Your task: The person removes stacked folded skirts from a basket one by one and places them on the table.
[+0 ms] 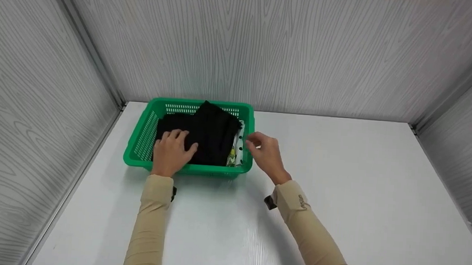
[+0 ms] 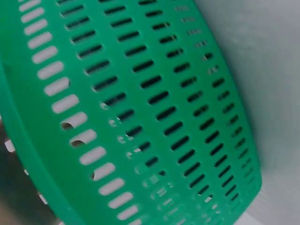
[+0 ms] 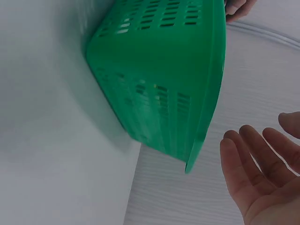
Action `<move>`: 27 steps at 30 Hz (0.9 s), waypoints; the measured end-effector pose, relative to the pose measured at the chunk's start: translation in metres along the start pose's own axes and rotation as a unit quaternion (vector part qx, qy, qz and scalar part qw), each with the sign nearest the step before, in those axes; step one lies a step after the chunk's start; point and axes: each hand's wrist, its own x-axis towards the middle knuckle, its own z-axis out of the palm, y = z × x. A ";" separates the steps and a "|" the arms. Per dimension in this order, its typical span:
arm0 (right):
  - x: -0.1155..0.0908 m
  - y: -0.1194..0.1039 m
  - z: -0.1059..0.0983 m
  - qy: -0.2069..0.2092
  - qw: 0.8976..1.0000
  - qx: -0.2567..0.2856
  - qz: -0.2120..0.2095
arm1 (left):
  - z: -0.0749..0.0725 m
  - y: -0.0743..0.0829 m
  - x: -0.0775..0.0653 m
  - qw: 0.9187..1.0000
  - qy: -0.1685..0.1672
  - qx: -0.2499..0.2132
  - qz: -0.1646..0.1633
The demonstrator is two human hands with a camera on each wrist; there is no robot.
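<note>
left hand (image 1: 172,151): lies flat on black cloth (image 1: 207,135) in green basket (image 1: 137,143), fingers straight.
right hand (image 1: 265,152): fingers loose, empty, at the basket's 3 o'clock rim.
nearer: left hand.

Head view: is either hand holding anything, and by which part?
Nothing is gripped. The left hand rests flat on the folded black cloth in the green plastic basket; the right hand hovers open beside its right rim.

No readable text, label, brand or number shows anywhere in these views.
</note>
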 end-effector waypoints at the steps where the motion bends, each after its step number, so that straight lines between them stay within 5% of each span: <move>1: 0.002 -0.002 0.005 -0.006 1.000 0.003 0.007 | 0.000 -0.002 0.001 1.000 0.000 -0.001 -0.008; 7: 0.005 -0.014 0.029 -0.049 0.996 0.018 0.078 | 0.000 -0.012 0.000 0.999 -0.011 -0.012 -0.047; 12: 0.009 -0.023 0.046 -0.078 0.988 0.022 0.131 | -0.003 -0.020 0.003 0.994 -0.059 -0.025 -0.093; 19: 0.015 -0.032 0.067 -0.102 0.973 -0.002 0.206 | -0.013 -0.034 0.011 0.973 -0.128 -0.066 -0.179; 27: 0.021 -0.030 0.081 -0.106 0.958 0.016 0.267 | -0.007 -0.044 0.020 0.942 -0.193 -0.100 -0.256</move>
